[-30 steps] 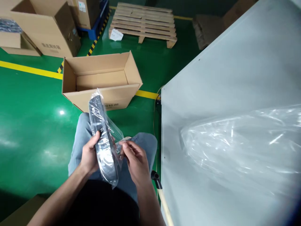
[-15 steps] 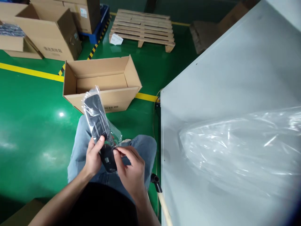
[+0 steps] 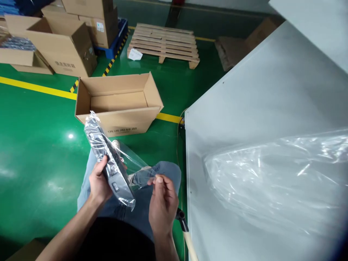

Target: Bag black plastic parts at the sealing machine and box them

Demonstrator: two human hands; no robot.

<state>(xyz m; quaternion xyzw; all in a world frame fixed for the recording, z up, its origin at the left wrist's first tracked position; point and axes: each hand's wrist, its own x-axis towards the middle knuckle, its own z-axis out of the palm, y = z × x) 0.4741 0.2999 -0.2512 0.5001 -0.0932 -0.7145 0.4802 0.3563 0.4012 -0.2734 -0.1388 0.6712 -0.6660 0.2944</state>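
Note:
My left hand (image 3: 100,181) is closed round a long dark plastic part (image 3: 115,177), thumb on top and fingers underneath. The part looks like a panel with a small rectangular cutout near its lower end, and it is tilted on its side above my lap. Clear plastic film (image 3: 133,159) wraps it and stretches off to the right. There my right hand (image 3: 163,203) pinches the film's loose edge between thumb and fingertips, apart from the part itself. The exact kind of part cannot be made out.
An open cardboard box (image 3: 119,121) stands on the green floor ahead. Further off are more cartons (image 3: 58,47) and a wooden pallet (image 3: 164,43). On the right, a grey-white surface (image 3: 244,98) bears a large clear plastic sheet (image 3: 272,174). A capped pale pole (image 3: 187,235) is near my right knee.
My right hand has moved right, drawing the film out from the part. My left hand has shifted slightly left and rolled the part so that another side faces up.

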